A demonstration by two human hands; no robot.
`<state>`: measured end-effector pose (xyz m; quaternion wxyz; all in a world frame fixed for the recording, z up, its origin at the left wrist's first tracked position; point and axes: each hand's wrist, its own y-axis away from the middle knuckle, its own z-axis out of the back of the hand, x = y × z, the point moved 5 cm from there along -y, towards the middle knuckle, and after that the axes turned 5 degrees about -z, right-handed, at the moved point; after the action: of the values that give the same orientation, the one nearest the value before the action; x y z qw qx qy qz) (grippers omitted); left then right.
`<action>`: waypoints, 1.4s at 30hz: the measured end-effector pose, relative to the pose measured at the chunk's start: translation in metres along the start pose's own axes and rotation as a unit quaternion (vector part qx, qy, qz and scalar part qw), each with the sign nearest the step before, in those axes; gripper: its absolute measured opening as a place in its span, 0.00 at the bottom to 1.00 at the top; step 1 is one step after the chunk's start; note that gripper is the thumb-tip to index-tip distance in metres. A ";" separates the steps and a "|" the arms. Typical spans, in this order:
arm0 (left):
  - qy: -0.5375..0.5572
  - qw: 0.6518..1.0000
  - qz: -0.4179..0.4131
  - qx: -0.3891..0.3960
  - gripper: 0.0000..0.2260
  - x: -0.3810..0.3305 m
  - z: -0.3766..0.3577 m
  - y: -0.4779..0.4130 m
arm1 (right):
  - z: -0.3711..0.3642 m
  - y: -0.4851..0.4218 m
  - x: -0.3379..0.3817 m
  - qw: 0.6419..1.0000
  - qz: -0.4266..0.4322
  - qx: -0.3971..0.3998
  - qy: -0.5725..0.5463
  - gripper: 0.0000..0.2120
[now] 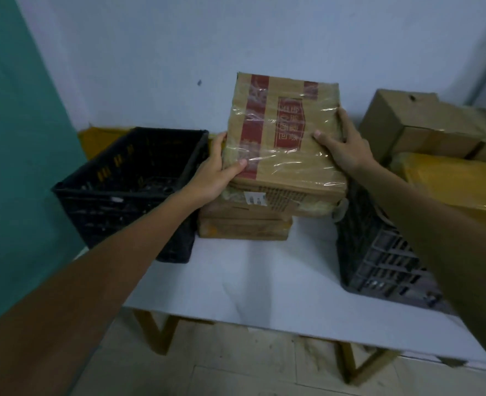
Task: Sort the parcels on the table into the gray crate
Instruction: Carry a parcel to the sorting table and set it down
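Both hands grasp one box [281, 130], brown with red print and shiny clear tape. The left hand [217, 170] clasps its left side, thumb lying on the top face and fingers curled round the edge. The right hand [341, 150] clasps the right side the same way, thumb on top and fingers over the far edge. The box tilts, its top face turned toward the camera. It is at mid-table, between the two crates, on or just above a flat box [244, 230] that lies on the white table [264, 281]; whether the two touch I cannot tell.

The gray crate [379, 261] stands just right of the box, partly under the right forearm. A yellow parcel [450, 181] lies over its top and a brown carton [424, 121] sits behind that; how deep they sit in it is hidden. The black crate [127, 178] stands to the left, near the left hand, with something yellow [99, 138] behind it against the wall.
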<state>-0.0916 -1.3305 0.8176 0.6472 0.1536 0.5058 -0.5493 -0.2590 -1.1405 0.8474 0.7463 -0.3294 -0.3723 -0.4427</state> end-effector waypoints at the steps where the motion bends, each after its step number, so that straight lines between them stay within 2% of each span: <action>1: 0.007 1.000 0.001 0.012 0.30 0.000 -0.013 -0.009 | 0.009 -0.005 -0.010 1.000 -0.011 -0.003 0.001 0.37; 7: 0.016 0.997 -0.006 0.070 0.31 0.021 -0.083 -0.057 | 0.044 -0.036 -0.065 0.998 -0.065 -0.018 0.007 0.36; 13: 0.055 0.994 0.030 0.093 0.32 0.065 -0.125 -0.069 | 0.028 -0.054 -0.107 0.994 -0.111 -0.007 0.001 0.31; 18: 0.075 0.990 0.048 0.110 0.31 0.090 -0.141 -0.080 | 0.018 -0.065 -0.130 0.992 -0.127 -0.016 0.019 0.30; 25: 0.090 0.984 0.075 0.133 0.31 0.130 -0.149 -0.114 | 0.000 -0.093 -0.142 0.990 -0.138 -0.031 0.029 0.36; 28: 0.116 0.980 0.085 0.135 0.35 0.152 -0.147 -0.126 | -0.009 -0.106 -0.147 0.987 -0.150 -0.035 0.049 0.34; 30: 0.134 0.975 0.122 0.129 0.38 0.172 -0.145 -0.130 | -0.014 -0.118 -0.147 0.987 -0.145 -0.030 0.069 0.33; 32: 0.085 0.973 0.149 0.153 0.36 0.198 -0.145 -0.126 | -0.016 -0.129 -0.147 0.986 -0.141 -0.028 0.084 0.32; 35: -0.067 0.952 0.191 0.228 0.36 0.245 -0.143 -0.104 | -0.017 -0.141 -0.153 0.983 -0.149 -0.036 0.104 0.31; 36: -0.159 0.934 0.179 0.265 0.37 0.259 -0.142 -0.095 | -0.017 -0.144 -0.155 0.982 -0.153 -0.037 0.107 0.31; 38: -0.341 0.879 0.090 0.322 0.38 0.276 -0.144 -0.084 | -0.017 -0.148 -0.158 0.980 -0.162 -0.039 0.111 0.31; 40: -0.408 0.851 0.040 0.330 0.33 0.287 -0.141 -0.085 | -0.016 -0.153 -0.159 0.979 -0.163 -0.035 0.119 0.31; 42: -0.409 0.854 0.032 0.319 0.27 0.297 -0.132 -0.090 | -0.017 -0.157 -0.158 0.980 -0.158 -0.031 0.119 0.31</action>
<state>-0.2679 -1.4272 0.5464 0.7282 0.1289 -0.0129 -0.6730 -0.4490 -1.1497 0.7301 0.6951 -0.2343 -0.3139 -0.6028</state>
